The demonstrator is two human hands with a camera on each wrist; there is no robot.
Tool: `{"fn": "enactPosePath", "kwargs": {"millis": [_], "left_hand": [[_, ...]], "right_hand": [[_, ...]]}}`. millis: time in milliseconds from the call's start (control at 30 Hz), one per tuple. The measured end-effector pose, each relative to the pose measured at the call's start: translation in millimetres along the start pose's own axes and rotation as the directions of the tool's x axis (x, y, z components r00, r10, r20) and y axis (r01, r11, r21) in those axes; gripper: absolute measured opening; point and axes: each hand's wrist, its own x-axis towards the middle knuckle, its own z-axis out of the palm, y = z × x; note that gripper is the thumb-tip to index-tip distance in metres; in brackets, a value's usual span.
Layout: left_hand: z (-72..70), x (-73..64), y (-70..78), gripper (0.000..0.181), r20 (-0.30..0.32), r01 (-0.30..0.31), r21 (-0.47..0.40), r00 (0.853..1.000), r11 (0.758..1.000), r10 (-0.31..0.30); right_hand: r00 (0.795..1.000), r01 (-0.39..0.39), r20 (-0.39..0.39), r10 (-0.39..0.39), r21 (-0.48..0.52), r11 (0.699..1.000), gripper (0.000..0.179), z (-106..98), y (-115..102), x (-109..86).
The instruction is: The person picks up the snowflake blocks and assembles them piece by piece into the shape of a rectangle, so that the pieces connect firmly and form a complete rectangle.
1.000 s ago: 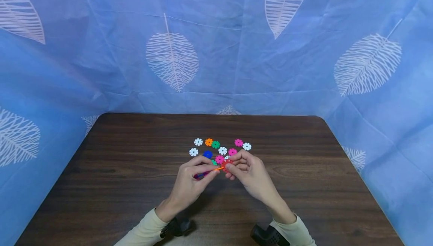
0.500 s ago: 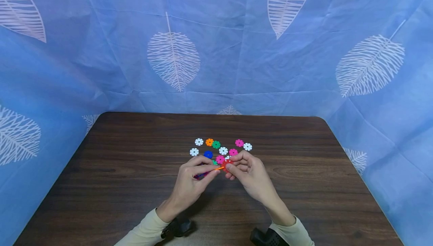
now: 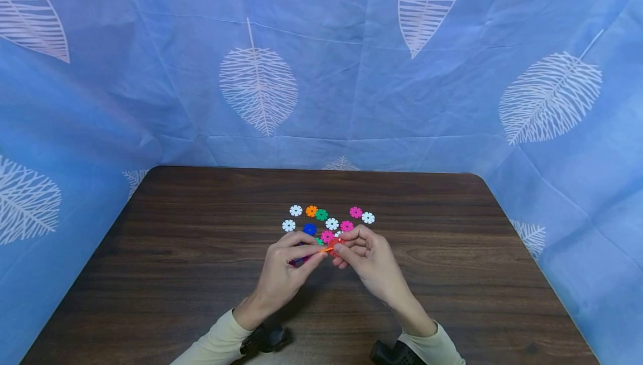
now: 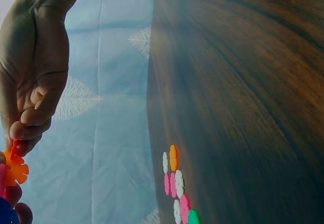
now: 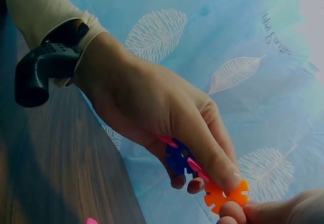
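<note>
Well behind the fingers (image 3: 300, 251), a cream left sleeve (image 3: 213, 344) and a matching right sleeve (image 3: 436, 347) ended at the wrists. By the cuffs sat a black left wrist camera (image 5: 46, 69), elbow-shaped, round-ended and dotted with small holes, and a black right wrist camera (image 3: 396, 353).

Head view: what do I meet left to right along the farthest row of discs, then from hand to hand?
Farthest row: white disc, orange disc, green disc, pink disc, second white disc. Hands: left hand, held orange disc, red disc, right hand.
</note>
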Motion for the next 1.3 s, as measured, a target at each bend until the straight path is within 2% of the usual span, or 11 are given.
{"fn": "enactPosePath", "kwargs": {"millis": [300,467,633,900,1067,1300], "left_hand": [[-0.7,0.3,-0.9,0.007,-0.012,-0.002,0.015,1.000,1.000,0.003],[-2.7,1.6,-0.3,0.007,-0.004,0.007,0.036,1.000,0.999,-0.006],[-5.1,2.6,1.3,0.009,-0.007,0.027,0.045,1.000,0.999,-0.027],[-11.2,5.1,4.2,0.013,-0.019,0.106,0.079,0.994,0.991,-0.105],[-12.7,5.7,4.1,0.013,-0.024,0.107,0.088,0.994,0.990,-0.106],[-14.5,6.2,3.5,0.014,-0.022,0.106,0.074,0.994,0.992,-0.104]], "right_hand": [[0.998,0.036,0.041,-0.039,0.054,0.998,0.025,-0.5,1.3,2.8],[0.996,0.056,0.062,-0.058,0.035,0.998,0.026,-3.6,0.8,4.0],[0.996,0.066,0.067,-0.062,-0.050,0.997,0.026,-12.7,0.0,4.7],[0.996,0.084,0.002,-0.085,-0.146,0.986,0.025,-37.3,1.6,8.6],[0.996,0.072,-0.026,-0.081,-0.266,0.961,0.026,-46.8,6.6,13.0],[0.995,0.042,-0.063,-0.075,-0.411,0.911,0.024,-56.1,17.9,21.0]]}}
